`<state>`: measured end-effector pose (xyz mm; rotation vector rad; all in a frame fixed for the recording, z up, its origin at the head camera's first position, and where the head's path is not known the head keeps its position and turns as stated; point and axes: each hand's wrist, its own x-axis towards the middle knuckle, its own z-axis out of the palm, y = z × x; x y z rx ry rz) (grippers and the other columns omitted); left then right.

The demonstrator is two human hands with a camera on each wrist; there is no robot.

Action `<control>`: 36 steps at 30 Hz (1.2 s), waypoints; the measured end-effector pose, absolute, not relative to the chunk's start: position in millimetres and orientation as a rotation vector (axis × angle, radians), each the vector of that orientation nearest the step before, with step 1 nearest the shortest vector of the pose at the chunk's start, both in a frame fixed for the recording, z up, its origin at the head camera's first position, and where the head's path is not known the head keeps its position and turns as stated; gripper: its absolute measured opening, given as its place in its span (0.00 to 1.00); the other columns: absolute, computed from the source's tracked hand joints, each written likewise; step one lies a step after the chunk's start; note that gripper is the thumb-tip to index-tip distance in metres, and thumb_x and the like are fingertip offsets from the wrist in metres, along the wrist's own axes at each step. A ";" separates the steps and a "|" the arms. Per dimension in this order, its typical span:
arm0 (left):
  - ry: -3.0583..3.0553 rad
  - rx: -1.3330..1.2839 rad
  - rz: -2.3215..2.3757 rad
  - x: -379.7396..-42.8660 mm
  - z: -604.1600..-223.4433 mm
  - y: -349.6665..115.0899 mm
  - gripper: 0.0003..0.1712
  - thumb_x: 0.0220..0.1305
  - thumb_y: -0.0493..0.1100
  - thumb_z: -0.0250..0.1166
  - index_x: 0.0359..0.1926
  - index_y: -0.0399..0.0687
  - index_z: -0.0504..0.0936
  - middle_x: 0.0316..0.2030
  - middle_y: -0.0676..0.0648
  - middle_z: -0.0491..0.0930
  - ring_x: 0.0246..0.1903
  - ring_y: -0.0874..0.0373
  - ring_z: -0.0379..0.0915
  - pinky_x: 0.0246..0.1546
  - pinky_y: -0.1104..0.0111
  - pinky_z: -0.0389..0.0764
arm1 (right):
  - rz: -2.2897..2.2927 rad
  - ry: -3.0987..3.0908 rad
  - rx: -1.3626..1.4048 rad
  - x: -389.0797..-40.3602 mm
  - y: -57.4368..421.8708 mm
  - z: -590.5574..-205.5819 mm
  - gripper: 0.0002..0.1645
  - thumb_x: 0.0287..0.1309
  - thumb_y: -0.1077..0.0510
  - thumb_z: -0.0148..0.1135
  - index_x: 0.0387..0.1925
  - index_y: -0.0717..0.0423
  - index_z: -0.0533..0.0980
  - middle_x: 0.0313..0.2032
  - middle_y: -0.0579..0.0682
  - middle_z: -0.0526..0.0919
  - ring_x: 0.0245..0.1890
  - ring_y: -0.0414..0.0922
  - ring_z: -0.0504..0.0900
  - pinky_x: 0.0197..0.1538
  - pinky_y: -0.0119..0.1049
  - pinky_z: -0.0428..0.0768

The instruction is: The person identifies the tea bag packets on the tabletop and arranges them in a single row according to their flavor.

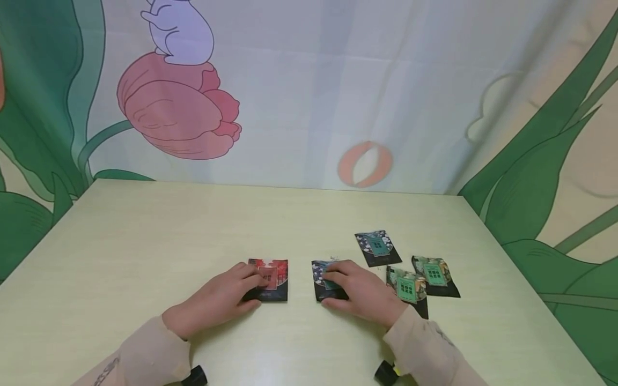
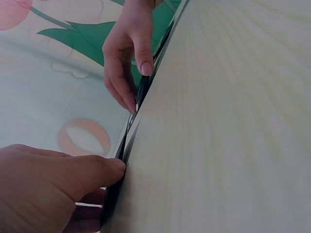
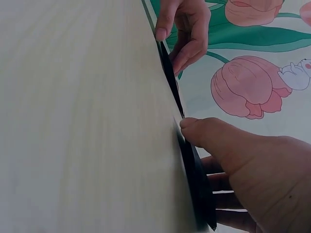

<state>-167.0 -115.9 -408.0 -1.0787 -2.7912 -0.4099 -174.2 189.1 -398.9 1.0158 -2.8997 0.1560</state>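
On the table in the head view lies a small flat packet [image 1: 277, 273] with a red top, a red label and a dark lower part. My left hand [image 1: 222, 295] holds it from the left, fingers over its face and thumb at its near edge. A dark blue patterned packet [image 1: 318, 273] lies to the right. My right hand [image 1: 364, 292] grips that one, its fingers bent across the top and its thumb at the near edge. Both wrist views show the thumbs [image 2: 109, 167] [image 3: 204, 131] against the packets' dark edges, close to the tabletop.
Behind the right hand lies another blue patterned packet [image 1: 378, 247]. Two green-labelled packets, one nearer [image 1: 407, 288] and one farther right [image 1: 435, 274], overlap at their corners. A printed curtain [image 1: 289, 107] hangs beyond the back edge of the pale wooden table [image 1: 193, 225].
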 end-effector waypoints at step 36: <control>-2.875 -1.038 -0.404 -167.1 -404.9 -113.4 0.18 0.58 0.48 0.69 0.48 0.50 0.81 0.48 0.50 0.78 0.47 0.57 0.71 0.48 0.61 0.80 | 0.129 -2.949 1.089 -181.2 154.1 -398.7 0.35 0.60 0.34 0.57 0.60 0.51 0.75 0.59 0.50 0.75 0.62 0.48 0.73 0.71 0.45 0.64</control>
